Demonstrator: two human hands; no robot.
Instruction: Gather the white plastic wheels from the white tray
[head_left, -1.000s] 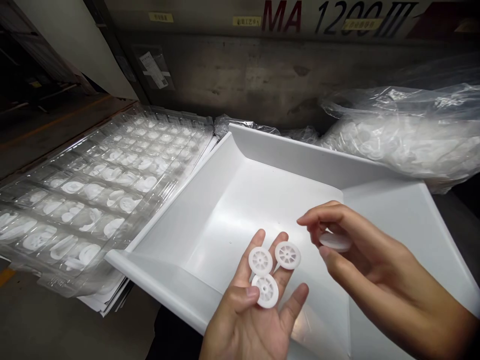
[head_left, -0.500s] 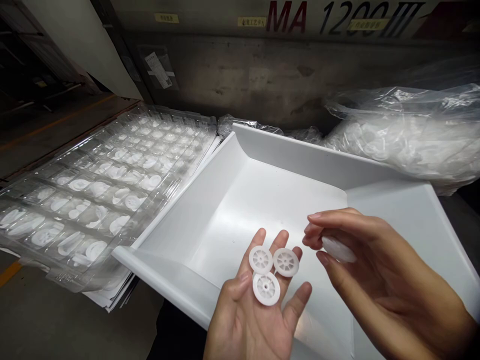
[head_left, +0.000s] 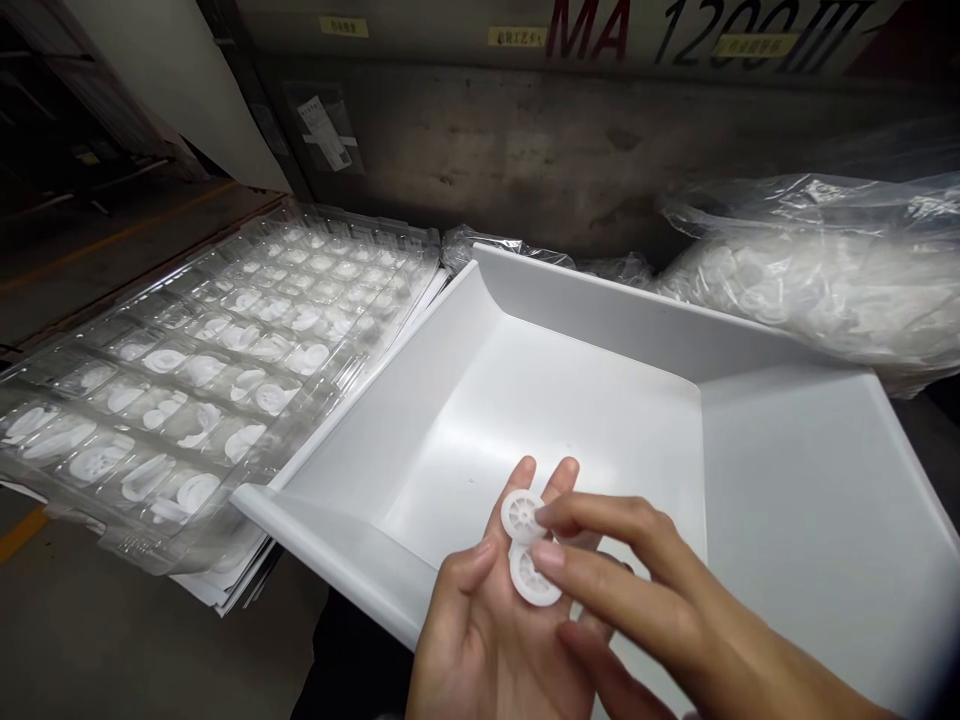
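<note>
My left hand [head_left: 487, 630] is palm up over the near part of a white plastic bin [head_left: 600, 310]. Small white spoked wheels [head_left: 522, 517] lie on its fingers; two show, the rest is covered. My right hand [head_left: 660, 610] has come across from the right and lies over the left fingers, its fingertips touching the wheels. The wheel it held a moment ago is hidden under its fingers, so I cannot tell whether it still grips it.
A clear blister tray [head_left: 217, 360] with several white wheels in its pockets lies to the left on a stack of sheets. A clear plastic bag [head_left: 817, 270] of white parts sits at the back right. A grey machine wall [head_left: 525, 140] stands behind.
My right hand, which held one wheel apart on the right, has moved left and down onto the left hand's fingers and now covers one of the three wheels there.
</note>
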